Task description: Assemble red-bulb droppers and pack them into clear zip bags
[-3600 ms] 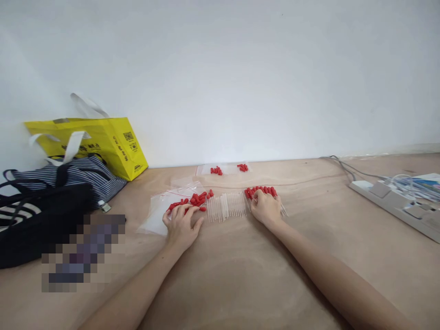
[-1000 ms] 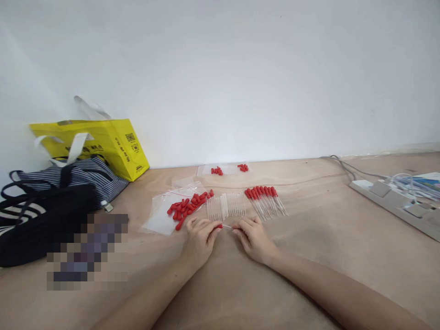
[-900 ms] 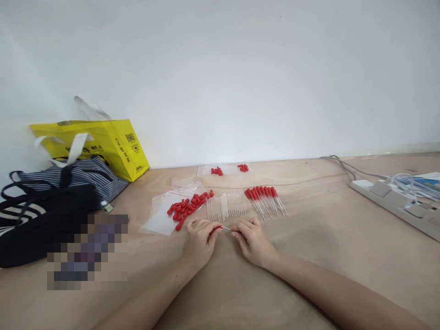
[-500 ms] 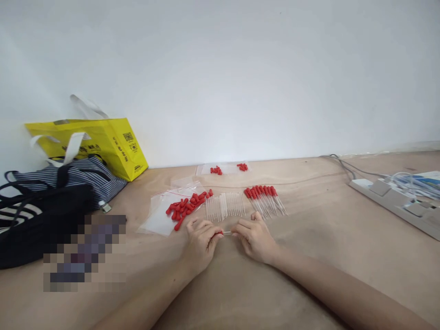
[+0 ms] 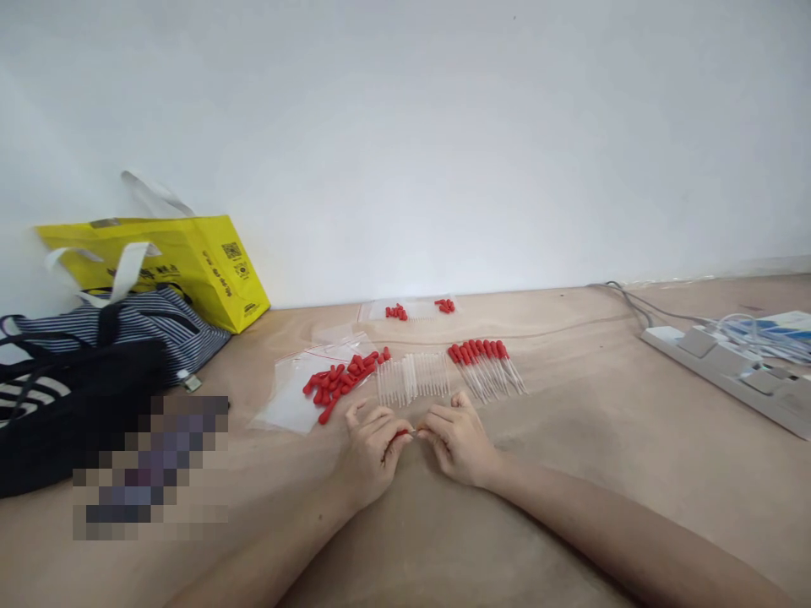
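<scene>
Hands (image 5: 373, 447) near tubes (image 5: 413, 377); tabletop (image 5: 608, 439) either side

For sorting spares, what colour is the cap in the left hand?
Red. The cap, partly hidden by the left hand, shows best in head view.

Red bulb (image 5: 399, 434) with whitish tube (image 5: 414, 431), in the grip.
Beyond the grip: uncapped tubes (image 5: 410, 376), clear to milky white; farther, clear far bag (image 5: 418, 306) showing red. Beyond, to its right: capped tubes (image 5: 487, 349), solid red heads, translucent stems. Beyond, to its left: loose bulbs (image 5: 344, 380), plain red; clear near bag (image 5: 286, 393), red seal line. Far left of grip: yellow carrier (image 5: 190, 253), black print, white handles; striped bag (image 5: 190, 325), dark blue and white; black bag (image 5: 114, 397), white stripes. Far right: white power strip (image 5: 722, 384). Under grip: tan tabletop (image 5: 411, 540).
</scene>
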A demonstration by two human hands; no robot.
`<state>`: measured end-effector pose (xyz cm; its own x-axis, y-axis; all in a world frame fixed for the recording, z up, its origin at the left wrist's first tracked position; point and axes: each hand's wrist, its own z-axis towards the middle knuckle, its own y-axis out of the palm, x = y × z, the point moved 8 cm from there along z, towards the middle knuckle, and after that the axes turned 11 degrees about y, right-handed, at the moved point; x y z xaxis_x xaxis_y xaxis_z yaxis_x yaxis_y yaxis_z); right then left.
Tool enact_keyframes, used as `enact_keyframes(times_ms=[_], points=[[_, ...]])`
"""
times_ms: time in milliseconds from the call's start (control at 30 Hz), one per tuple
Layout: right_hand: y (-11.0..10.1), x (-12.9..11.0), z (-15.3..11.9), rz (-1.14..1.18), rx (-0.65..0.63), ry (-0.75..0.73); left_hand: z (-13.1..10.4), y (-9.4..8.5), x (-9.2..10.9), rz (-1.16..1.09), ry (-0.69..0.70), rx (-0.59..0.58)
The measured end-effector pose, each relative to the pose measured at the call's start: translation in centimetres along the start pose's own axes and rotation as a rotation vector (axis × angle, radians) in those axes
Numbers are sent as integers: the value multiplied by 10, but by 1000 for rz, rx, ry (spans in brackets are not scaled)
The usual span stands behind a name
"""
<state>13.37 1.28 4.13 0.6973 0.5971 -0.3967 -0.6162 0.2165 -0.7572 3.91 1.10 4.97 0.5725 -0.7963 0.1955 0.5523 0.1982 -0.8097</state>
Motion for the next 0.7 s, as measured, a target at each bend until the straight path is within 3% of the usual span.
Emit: enact_keyframes(times_ms=[300, 700], points=[[-7, 22, 1, 48, -57, 23, -3, -4, -25, 44, -36, -27], [-7, 12, -1, 7, -1, -5, -1, -3, -12, 43, 8, -28]])
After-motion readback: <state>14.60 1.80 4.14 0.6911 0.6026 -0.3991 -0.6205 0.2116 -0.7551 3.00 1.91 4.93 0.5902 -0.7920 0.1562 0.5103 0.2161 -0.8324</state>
